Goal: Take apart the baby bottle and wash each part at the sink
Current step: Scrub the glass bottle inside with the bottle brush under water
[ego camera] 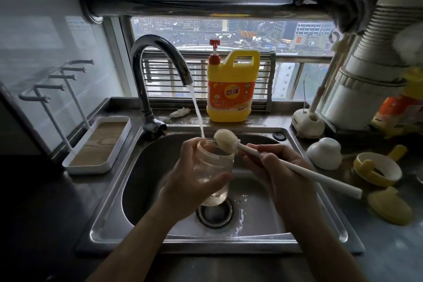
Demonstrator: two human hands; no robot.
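My left hand (194, 181) grips the clear bottle body (214, 167) upright over the steel sink (309, 224), its open mouth under the water stream from the faucet (158, 52). My right hand (281, 169) holds the white handle of a bottle brush (226, 141), whose sponge head rests at the bottle's rim. On the counter to the right lie the white cap (324, 152), the yellow handled collar ring (377, 168) and a yellow lid (389, 207).
A yellow dish soap jug (231, 89) stands on the ledge behind the sink. A white drying rack with pegs and tray (96, 144) stands left. A white brush holder (307, 121) and a large white pipe (370, 75) crowd the right side.
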